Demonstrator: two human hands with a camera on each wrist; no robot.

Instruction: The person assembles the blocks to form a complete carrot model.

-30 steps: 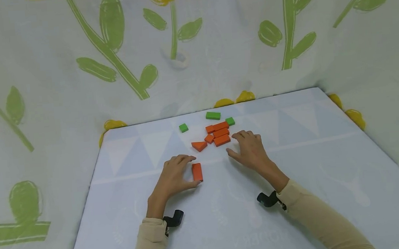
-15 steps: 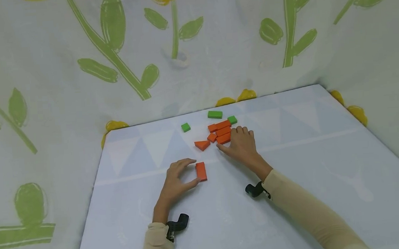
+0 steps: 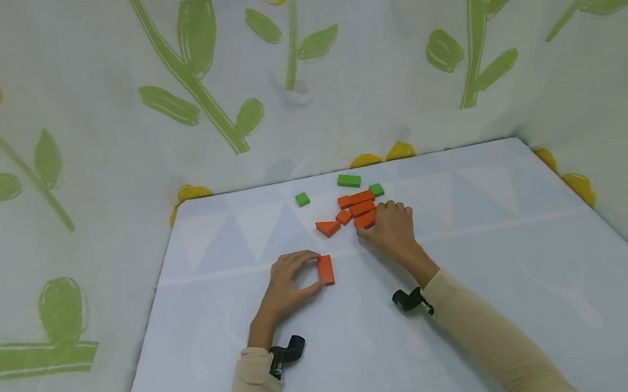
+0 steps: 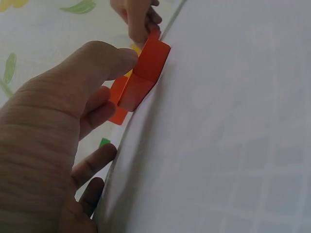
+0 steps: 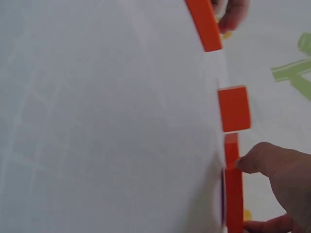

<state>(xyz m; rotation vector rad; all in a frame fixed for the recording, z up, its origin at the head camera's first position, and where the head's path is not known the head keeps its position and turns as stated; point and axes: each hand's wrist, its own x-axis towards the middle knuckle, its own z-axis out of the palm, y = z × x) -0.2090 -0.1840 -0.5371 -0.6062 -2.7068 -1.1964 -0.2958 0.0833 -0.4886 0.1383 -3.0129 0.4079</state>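
My left hand (image 3: 290,283) pinches a rectangular orange block (image 3: 326,270) lengthwise, its thumb at the near end and a finger at the far end. This block lies on the table apart from the others. In the left wrist view the thumb (image 4: 104,60) presses against the block (image 4: 150,63). My right hand (image 3: 395,230) grips the nearest orange block (image 3: 365,220) of the cluster, thumb at its left end and fingers at its right. The right wrist view shows the thumb (image 5: 262,158) against that block (image 5: 234,199), part of which drops out of the frame.
Orange blocks (image 3: 361,208) lie close behind the gripped one, with a small orange block (image 3: 344,217) and an orange triangular block (image 3: 328,228) to the left. A green rectangular block (image 3: 349,181) and small green blocks (image 3: 303,199) sit farther back on the white table (image 3: 368,338), near a flowered curtain.
My right hand has moved left onto the nearest block of the cluster and closed round its ends. My left hand's fingers have come in onto its block. The head view has shifted slightly.
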